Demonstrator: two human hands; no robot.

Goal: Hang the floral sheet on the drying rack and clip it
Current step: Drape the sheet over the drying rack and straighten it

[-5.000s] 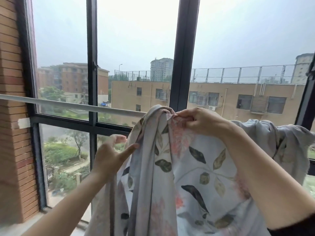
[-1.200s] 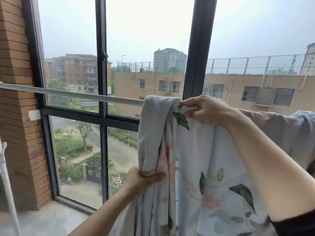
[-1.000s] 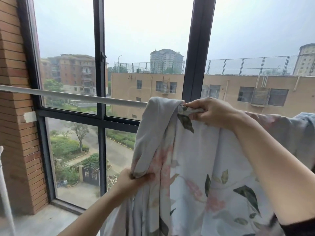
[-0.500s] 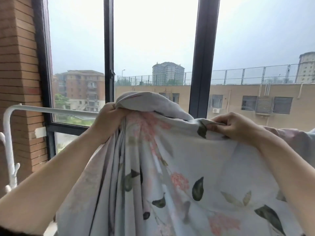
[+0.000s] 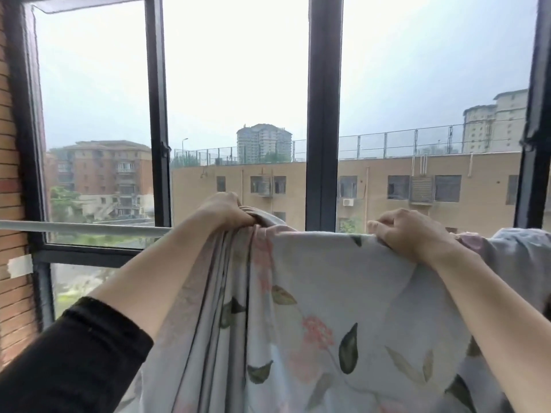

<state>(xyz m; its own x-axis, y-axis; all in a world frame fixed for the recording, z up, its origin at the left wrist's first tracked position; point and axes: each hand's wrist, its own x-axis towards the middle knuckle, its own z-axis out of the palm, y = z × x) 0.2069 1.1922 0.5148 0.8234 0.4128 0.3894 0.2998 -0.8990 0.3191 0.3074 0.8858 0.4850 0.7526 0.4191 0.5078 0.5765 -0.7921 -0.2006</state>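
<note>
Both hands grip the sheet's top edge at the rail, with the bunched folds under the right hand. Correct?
No: the head view shows the bunched folds under the left hand, not the right hand. Both hands do grip the sheet by its top edge at the rail.

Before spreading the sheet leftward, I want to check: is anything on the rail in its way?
Nothing visible does. The left hand and right hand grip the floral sheet, and the rail to its left is bare as far as the view shows.
</note>
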